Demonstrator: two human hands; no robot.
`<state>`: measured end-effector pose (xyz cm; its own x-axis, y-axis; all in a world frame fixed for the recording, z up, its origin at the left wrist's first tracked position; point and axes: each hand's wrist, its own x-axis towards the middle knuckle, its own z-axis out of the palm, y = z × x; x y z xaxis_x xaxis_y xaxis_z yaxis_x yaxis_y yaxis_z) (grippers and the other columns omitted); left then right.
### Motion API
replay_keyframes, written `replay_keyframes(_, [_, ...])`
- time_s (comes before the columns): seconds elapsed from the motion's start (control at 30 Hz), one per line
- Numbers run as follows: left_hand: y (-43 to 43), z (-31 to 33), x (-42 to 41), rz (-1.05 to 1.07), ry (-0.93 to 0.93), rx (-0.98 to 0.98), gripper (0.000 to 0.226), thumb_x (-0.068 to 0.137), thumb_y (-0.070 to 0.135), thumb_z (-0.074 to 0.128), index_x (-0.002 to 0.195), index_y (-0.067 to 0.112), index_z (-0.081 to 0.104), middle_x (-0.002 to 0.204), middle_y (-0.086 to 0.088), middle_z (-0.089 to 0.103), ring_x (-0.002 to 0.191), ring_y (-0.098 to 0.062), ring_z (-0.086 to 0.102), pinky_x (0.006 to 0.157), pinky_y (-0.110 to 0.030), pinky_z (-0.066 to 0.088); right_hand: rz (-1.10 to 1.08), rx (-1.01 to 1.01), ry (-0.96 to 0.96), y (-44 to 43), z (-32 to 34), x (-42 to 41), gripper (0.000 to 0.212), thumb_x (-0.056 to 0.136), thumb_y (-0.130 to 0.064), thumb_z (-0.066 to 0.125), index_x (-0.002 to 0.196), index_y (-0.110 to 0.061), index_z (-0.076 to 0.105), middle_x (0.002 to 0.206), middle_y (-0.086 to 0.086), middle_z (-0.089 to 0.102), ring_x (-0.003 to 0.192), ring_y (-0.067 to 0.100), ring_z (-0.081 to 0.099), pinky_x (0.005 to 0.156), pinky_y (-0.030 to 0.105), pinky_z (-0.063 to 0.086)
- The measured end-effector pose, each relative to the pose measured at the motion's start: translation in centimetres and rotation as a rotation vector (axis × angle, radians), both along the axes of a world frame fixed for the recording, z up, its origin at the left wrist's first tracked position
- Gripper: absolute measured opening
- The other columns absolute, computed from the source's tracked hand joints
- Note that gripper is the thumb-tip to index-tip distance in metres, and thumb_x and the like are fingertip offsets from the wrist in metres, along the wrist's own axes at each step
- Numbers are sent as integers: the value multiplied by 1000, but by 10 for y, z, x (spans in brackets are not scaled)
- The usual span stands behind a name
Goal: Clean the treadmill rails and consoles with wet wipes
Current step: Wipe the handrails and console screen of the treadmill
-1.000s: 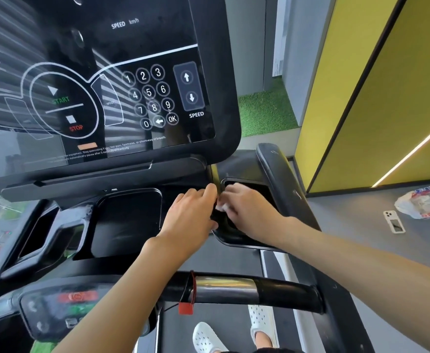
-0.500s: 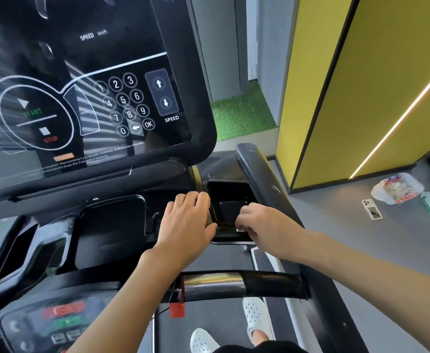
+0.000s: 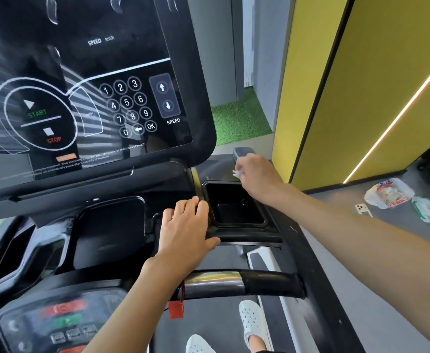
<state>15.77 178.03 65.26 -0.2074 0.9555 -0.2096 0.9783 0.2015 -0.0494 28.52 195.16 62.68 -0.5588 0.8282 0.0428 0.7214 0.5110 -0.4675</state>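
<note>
My right grip (image 3: 258,175) pinches the wet wipe (image 3: 237,172), likely limp and light, wadded against the rail (image 3: 243,151); left grip (image 3: 183,230) lies released.

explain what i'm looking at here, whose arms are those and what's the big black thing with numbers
This is one picture from a camera worn on a person's head, looking forward and down, so both arms are the wearer's own. The big black thing is a treadmill's console, with start, stop, number and speed keys. The person stands on the belt; a white shoe shows at the bottom. The left hand rests flat on the shelf below the console, beside an open pocket. The right hand reaches past the pocket and pinches a white wipe near the top of the right rail. On the floor to the right lie a phone, a wipe pack and a bag.
</note>
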Motion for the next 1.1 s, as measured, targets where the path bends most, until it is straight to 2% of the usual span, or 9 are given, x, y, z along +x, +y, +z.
replay_keyframes(0.13, [-5,-1,1,14,12,7,63,92,63,54,141,26,38,162,3,26,146,-19,27,120,-41,21,39,46,-214,9,-10,-10,22,94,-4,48,108,-10,64,111,11,58,108,30,53,80,34,41])
replay_keyframes(0.23, [-6,1,2,11,16,12,62,94,62,52,142,26,37,162,3,26,145,-18,29,119,-41,20,131,62,-280,-6,-9,-5,21,90,4,46,103,-5,60,107,13,56,104,29,53,72,31,37])
replay_keyframes(0.43, [-6,2,5,8,0,17,56,94,59,53,139,27,40,161,3,28,145,-19,29,119,-43,21,185,4,-250,-33,-13,31,13,93,0,51,98,-7,61,98,11,59,88,24,49,70,30,38])
replay_keyframes(0.57, [-7,2,4,2,-15,30,56,95,57,54,139,26,40,159,4,30,143,-18,31,118,-42,22,217,-29,-226,-55,-16,57,13,94,-2,53,95,-11,62,91,5,59,80,17,47,70,25,40])
replay_keyframes(0.7, [-7,2,2,30,-75,64,54,92,53,61,133,25,42,148,6,43,136,-15,38,116,-39,23,241,-85,-249,-71,-18,73,21,93,-1,54,85,-20,53,85,-1,54,78,13,47,61,16,32])
replay_keyframes(0.83, [-10,3,-5,118,-265,193,40,91,28,64,126,24,44,117,10,55,120,-14,50,112,-36,23,192,-179,-227,-72,-19,74,26,92,0,55,83,-24,54,86,-2,57,79,13,52,58,10,28])
replay_keyframes(0.93, [-10,3,-7,234,-339,301,49,89,0,53,133,19,43,121,4,58,124,-18,49,111,-36,22,187,-214,-182,-75,-14,60,20,94,-4,57,94,-23,64,96,0,64,85,13,58,68,10,34])
replay_keyframes(1.0, [-10,3,-8,295,-348,365,55,85,-7,50,134,16,43,125,0,58,126,-20,46,109,-35,23,223,-251,-93,-82,-8,42,20,95,-6,57,106,-18,69,103,0,65,93,14,62,75,11,37])
replay_keyframes(1.1, [-11,3,-9,322,-360,404,59,79,-12,47,132,13,42,125,-1,57,123,-21,46,104,-31,22,254,-312,126,-86,5,12,21,95,-5,56,108,-11,71,104,3,68,92,14,62,77,13,42])
